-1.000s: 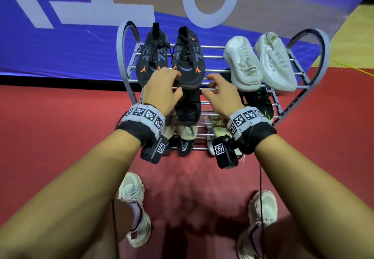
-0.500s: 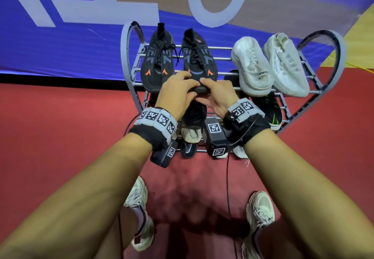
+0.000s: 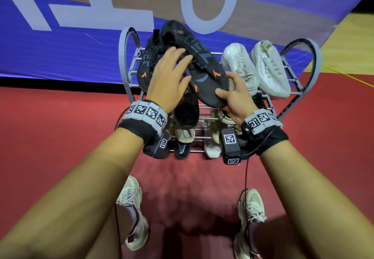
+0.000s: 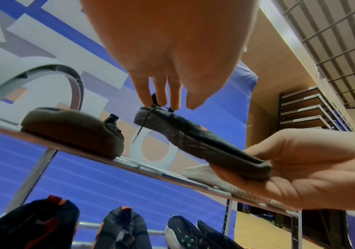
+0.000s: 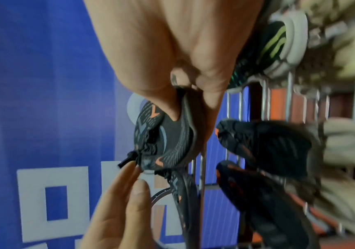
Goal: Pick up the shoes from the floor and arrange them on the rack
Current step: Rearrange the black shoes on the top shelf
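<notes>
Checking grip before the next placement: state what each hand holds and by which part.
The right hand grips the black sneaker with orange marks by its toe end, thumb on top. The left hand holds nothing; its straight fingers touch the laces.

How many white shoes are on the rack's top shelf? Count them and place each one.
2. Both lie side by side at the shelf's right end: the inner white shoe nearer the middle, the outer white shoe beside the rack end frame.

Grey metal-bar shoe rack (image 3: 203, 107) on red floor (image 3: 60, 137)
Top tier, frame centre: black orange-marked sneaker (image 3: 146, 64) left, two white knit sneakers (image 3: 255, 67) right
</notes>
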Demonstrator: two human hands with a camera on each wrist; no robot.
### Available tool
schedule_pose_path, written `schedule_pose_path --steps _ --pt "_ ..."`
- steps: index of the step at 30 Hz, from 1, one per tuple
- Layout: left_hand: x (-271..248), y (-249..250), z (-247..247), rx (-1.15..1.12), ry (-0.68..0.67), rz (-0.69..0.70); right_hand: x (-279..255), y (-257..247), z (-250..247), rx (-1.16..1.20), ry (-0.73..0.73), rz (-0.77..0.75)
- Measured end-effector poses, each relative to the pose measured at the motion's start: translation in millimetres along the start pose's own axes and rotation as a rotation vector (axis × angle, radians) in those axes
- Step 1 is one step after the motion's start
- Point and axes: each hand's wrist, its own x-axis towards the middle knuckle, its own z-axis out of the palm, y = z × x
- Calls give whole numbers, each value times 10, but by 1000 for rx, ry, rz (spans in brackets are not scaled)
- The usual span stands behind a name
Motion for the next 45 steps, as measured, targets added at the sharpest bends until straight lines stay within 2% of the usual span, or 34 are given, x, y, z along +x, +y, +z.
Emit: schedule_pose_path --steps 3,6,9,12,14,16,18,19,21,23,25,27,30,32,34,36,38,42,43,45 --pt "39 129 -107 116 -59 8 -111 -20 -158 -199 -71 -151" --pt "80 150 -186 274 -203 11 -180 -47 -267 -433 -155 -282" --pt "94 104 -229 267 -301 -13 -215 -110 -345 -645 -205 -392" --pt "101 146 -294 275 -286 -37 -206 -146 -377 -794 -198 -505" --pt "105 174 -360 248 -241 -53 -188 -165 -345 -860 -141 -623" --pt "101 193 -417 202 -193 -78 -167 -201 -294 -852 -63 -776" --pt "91 194 -471 156 -141 -119 -102 -185 -215 -779 50 -823" --pt "85 189 -492 136 -116 -144 -60 -158 -169 -702 93 -782" --pt "57 148 -528 75 -83 -222 -1 -99 -40 -448 98 -596" --pt "10 56 -524 -30 -77 -321 -4 -55 90 -237 9 -343" --pt "-56 -72 -481 -154 -104 -398 -44 -14 211 -158 -144 -91" --pt "-127 -182 -429 -283 -123 -494 -75 39 349 -99 -265 50" --pt "-208 -247 -419 -460 -134 -676 -82 35 501 -51 -249 62" --pt "-243 -301 -445 -611 -188 -769 -41 20 563 -65 -212 56" --pt "-284 -327 -496 -765 -304 -816 -7 26 634 -41 -195 62" --pt "-340 -365 -555 -851 -342 -842 1 31 744 2 -198 50" --pt "-391 -404 -640 -919 -258 -858 32 26 869 -24 -179 35" --pt "-469 -547 -776 -952 -56 -900 253 154 1030 -221 -17 96" --pt "-482 -587 -789 -942 -16 -906 290 198 1053 -294 -14 140" --pt "-500 -667 -816 -915 34 -924 306 275 1133 -317 -99 274"
